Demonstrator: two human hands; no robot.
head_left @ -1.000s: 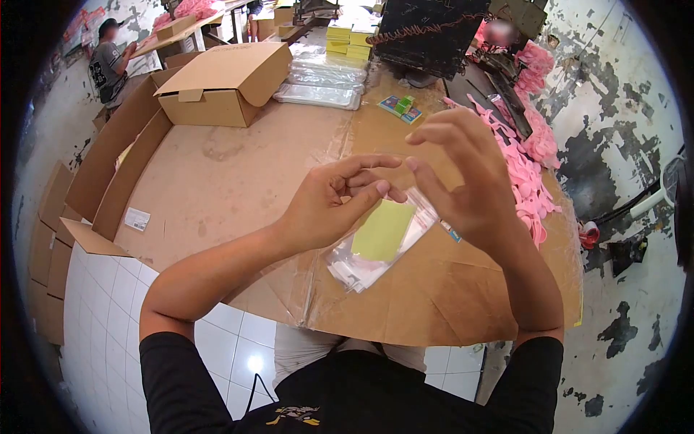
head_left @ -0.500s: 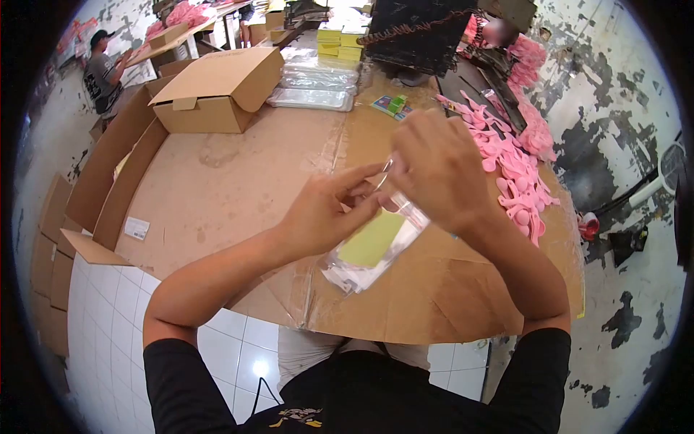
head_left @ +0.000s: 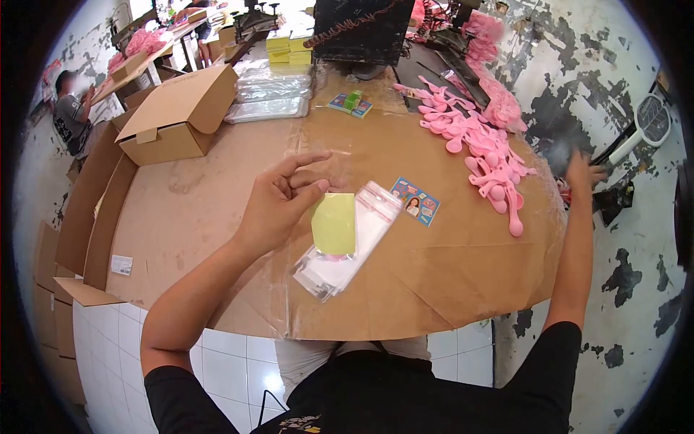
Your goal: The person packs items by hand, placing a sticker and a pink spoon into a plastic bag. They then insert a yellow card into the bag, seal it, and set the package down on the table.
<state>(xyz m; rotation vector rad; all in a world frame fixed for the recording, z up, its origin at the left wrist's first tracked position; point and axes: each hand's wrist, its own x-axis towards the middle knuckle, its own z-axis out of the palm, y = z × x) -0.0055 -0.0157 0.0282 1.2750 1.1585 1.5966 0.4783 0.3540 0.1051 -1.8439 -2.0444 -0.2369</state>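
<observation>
My left hand (head_left: 278, 199) pinches the top of a small clear packet with a yellow-green card (head_left: 334, 223) in it, above the cardboard-covered table. Beneath and beside the packet lies a stack of clear plastic bags (head_left: 361, 246). A blue printed card (head_left: 416, 201) rests just right of the bags. Out past the table's right edge is my right hand (head_left: 584, 173), its fingers spread and blurred, with nothing visible in it. Pink plastic spoons (head_left: 497, 170) are heaped between it and the bags.
An open cardboard box (head_left: 170, 137) stands back left, beside stacked plastic packs (head_left: 269, 101). Green clips (head_left: 353, 100) sit on cards near a black panel (head_left: 361, 32). A person (head_left: 71, 119) is at the far left; an electric swatter (head_left: 643, 130) hangs right.
My right hand has let go of the packet and swung far right. My left hand still holds it, slightly further left. The view has shifted right, and the blue card is uncovered.
</observation>
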